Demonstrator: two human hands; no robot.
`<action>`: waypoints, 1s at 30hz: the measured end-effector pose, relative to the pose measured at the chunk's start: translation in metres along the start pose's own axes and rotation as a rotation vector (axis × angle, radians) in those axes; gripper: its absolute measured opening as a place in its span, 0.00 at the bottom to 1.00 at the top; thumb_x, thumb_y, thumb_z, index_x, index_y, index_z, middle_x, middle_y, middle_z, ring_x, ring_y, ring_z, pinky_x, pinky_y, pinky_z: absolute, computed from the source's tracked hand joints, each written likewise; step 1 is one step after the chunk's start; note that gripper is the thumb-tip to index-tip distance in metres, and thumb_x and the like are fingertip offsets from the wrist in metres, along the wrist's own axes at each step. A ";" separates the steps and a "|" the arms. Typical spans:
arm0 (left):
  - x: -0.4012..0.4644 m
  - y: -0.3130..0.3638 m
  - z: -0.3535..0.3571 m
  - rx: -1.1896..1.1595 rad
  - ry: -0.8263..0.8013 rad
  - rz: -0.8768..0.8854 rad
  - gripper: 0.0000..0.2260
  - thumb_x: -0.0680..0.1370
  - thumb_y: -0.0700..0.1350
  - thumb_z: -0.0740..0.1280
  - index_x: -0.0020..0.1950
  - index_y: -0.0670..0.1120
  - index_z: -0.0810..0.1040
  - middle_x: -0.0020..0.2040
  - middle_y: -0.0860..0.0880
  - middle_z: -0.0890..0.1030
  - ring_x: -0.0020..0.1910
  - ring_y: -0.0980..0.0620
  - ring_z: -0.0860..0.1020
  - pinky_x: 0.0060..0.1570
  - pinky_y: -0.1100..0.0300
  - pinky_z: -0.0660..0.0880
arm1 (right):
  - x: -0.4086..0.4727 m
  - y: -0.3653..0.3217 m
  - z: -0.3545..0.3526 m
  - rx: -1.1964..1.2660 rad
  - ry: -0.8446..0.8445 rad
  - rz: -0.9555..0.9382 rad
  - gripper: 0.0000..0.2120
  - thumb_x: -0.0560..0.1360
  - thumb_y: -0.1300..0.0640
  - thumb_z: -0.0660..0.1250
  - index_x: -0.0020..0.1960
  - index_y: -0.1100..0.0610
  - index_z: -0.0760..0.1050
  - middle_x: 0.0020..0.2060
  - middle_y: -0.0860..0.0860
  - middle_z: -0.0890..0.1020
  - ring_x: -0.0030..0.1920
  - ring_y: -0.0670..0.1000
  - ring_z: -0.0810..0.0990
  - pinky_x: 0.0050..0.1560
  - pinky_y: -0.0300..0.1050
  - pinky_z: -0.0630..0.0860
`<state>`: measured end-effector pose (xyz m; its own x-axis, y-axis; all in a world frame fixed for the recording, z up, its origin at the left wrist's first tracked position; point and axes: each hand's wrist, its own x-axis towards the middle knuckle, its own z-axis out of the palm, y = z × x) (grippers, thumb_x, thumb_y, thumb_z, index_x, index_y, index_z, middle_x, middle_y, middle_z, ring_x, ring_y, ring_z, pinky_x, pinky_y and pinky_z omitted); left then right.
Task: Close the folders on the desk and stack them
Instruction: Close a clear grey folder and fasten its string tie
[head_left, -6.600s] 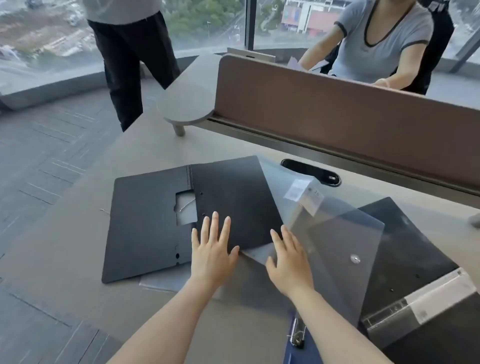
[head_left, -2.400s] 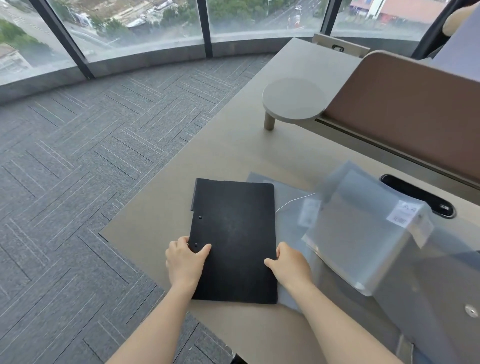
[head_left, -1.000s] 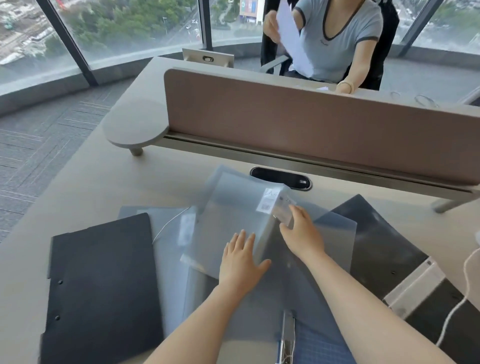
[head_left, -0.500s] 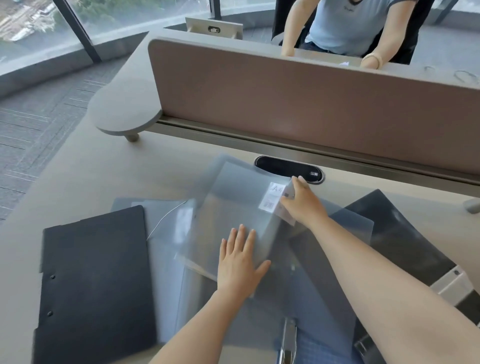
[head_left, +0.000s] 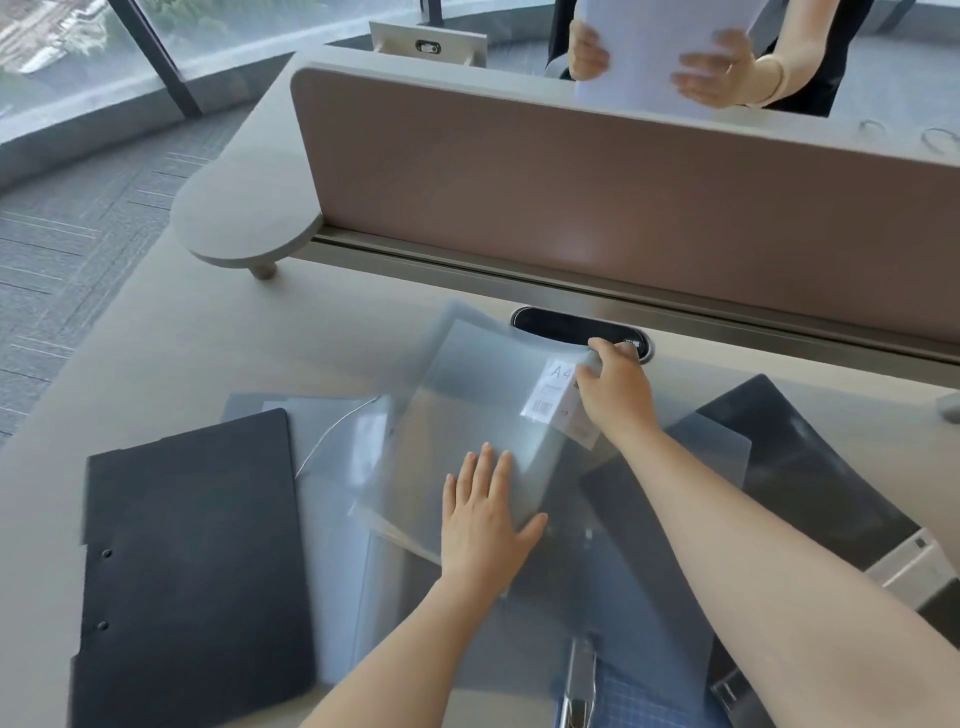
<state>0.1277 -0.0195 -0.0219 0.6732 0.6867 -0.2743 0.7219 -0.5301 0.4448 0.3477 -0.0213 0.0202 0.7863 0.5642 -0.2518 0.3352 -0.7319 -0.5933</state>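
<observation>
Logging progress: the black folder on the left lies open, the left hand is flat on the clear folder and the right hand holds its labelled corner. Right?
Not quite: the head view shows the black folder closed. The left hand is flat on the clear folder; the right hand holds its labelled corner.

Left hand (head_left: 485, 512): bare, no glove, ring or watch visible. Left forearm (head_left: 395, 660): bare to frame edge, no sleeve in view. Right hand (head_left: 615, 392): bare, unadorned. Right forearm (head_left: 753, 571): bare, broad in foreground through wide-angle lens, no sleeve or wristband visible.
</observation>
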 end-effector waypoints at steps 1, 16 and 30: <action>0.000 0.002 -0.002 -0.009 0.000 -0.005 0.36 0.76 0.63 0.61 0.79 0.51 0.54 0.82 0.50 0.51 0.80 0.48 0.47 0.78 0.49 0.45 | -0.002 -0.001 -0.002 0.035 0.028 0.001 0.20 0.79 0.54 0.58 0.70 0.54 0.70 0.66 0.54 0.70 0.58 0.57 0.77 0.57 0.49 0.73; -0.015 0.030 -0.052 -0.202 0.118 0.054 0.34 0.77 0.57 0.65 0.79 0.52 0.55 0.81 0.50 0.54 0.80 0.48 0.52 0.77 0.53 0.53 | -0.063 -0.038 -0.030 0.332 0.299 -0.098 0.05 0.71 0.54 0.66 0.46 0.51 0.74 0.41 0.47 0.76 0.43 0.54 0.80 0.45 0.49 0.78; -0.058 0.026 -0.126 -0.341 0.423 0.031 0.10 0.77 0.51 0.65 0.57 0.52 0.79 0.47 0.55 0.81 0.45 0.52 0.77 0.39 0.56 0.70 | -0.136 -0.128 -0.041 0.598 0.315 -0.364 0.05 0.71 0.58 0.69 0.42 0.53 0.72 0.40 0.50 0.77 0.40 0.53 0.76 0.44 0.46 0.75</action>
<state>0.0868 -0.0104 0.1134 0.5193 0.8509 0.0792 0.5622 -0.4100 0.7182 0.2190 -0.0204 0.1613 0.8211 0.5289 0.2146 0.3334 -0.1392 -0.9325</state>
